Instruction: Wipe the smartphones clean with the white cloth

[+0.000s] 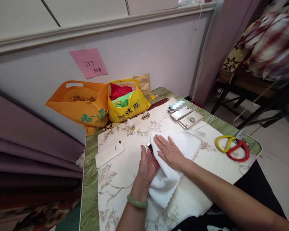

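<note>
My left hand (148, 165) is turned palm up over the table and cradles a phone (149, 146) from below. Only a corner of that phone shows, with a white edge and a dark face. A white cloth (166, 183) with a scalloped edge covers the rest of it and spreads to the right. On top of the cloth lies my right hand (170, 152), fingers stretched out flat and pressing down. To the left rests a white phone (110, 154), back up.
Behind my hands are a silver phone (181, 113), a gold phone (191, 120) with a ring, and a small bottle (131, 124). Red-and-yellow-handled scissors (233, 147) lie at the right. An orange bag (80, 102) and a yellow bag (128, 109) stand by the wall.
</note>
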`<state>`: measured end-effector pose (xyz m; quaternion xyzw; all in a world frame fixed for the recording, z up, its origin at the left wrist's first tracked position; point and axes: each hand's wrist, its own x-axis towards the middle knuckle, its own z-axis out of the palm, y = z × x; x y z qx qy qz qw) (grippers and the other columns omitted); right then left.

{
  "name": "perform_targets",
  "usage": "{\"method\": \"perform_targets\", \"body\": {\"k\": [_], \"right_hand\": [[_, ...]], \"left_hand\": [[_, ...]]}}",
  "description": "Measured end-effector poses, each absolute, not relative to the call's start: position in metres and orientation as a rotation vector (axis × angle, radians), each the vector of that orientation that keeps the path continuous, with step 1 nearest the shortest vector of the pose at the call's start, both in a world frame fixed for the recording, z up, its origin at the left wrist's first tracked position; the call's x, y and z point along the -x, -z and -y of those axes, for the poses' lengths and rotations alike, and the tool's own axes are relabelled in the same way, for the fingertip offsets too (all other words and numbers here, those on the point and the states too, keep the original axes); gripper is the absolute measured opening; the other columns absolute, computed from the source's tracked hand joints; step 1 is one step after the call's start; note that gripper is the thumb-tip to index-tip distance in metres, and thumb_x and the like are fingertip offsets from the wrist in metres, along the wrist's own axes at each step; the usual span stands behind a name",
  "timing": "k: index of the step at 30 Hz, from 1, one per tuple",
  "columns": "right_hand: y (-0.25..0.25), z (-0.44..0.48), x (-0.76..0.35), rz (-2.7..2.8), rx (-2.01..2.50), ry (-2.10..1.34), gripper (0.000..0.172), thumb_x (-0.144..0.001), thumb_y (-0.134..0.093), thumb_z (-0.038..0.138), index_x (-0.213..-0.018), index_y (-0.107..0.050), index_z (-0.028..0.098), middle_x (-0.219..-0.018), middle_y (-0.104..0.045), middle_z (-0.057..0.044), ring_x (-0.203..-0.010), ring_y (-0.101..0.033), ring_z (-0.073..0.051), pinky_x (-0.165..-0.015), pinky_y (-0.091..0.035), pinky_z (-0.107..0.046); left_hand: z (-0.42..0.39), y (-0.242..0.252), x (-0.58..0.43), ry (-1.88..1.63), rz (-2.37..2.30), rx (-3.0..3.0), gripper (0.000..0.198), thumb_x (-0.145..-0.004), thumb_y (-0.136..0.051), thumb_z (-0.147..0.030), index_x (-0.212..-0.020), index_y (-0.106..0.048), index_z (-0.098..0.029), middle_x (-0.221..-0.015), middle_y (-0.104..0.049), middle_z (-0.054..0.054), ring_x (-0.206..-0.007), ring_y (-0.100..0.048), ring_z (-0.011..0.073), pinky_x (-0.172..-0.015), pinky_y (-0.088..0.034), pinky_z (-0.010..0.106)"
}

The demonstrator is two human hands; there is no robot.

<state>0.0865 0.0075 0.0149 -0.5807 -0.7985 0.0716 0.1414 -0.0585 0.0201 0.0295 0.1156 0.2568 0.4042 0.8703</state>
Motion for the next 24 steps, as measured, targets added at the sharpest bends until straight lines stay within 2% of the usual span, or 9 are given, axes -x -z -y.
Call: {"method": "perform_targets", "body": {"k": [6,13,24], "right_hand": [[-0.006,0.013,-0.093,2.278,1.759,-0.053,0.061,-0.100,-0.032,0.032,-0.156,-0.010,0.017,-0.161,-0.016,-0.008,-0.148,-0.016,-0.022,-0.119,-0.009,-0.052],[-0.002,0.036,-0.095,2.284,1.762,0.060,0.065,-0.098,-0.034,0.026,-0.156,-0.006,0.015,-0.160,-0.020,-0.010,-0.147,-0.020,-0.023,-0.119,-0.008,-0.054],[-0.004,0.068,-0.099,2.301,1.763,0.135,0.067,-0.095,-0.040,0.023,-0.155,-0.013,0.012,-0.159,-0.022,-0.011,-0.147,-0.020,-0.024,-0.119,-0.007,-0.053]], "left_hand": [[-0.022,-0.029,0.061,-0.822,-0.478,-0.248,0.064,-0.095,-0.034,-0.059,-0.140,-0.047,-0.015,-0.138,-0.057,0.015,-0.131,-0.049,0.0272,-0.110,-0.038,0.044],[-0.021,-0.029,0.062,-0.832,-0.505,-0.266,0.063,-0.096,-0.035,-0.057,-0.138,-0.048,-0.013,-0.134,-0.060,0.016,-0.129,-0.051,0.0268,-0.108,-0.040,0.043],[-0.020,-0.033,0.061,-0.814,-0.548,-0.252,0.063,-0.094,-0.036,-0.060,-0.131,-0.053,-0.011,-0.125,-0.065,0.018,-0.115,-0.061,0.0283,-0.103,-0.044,0.045]]}}
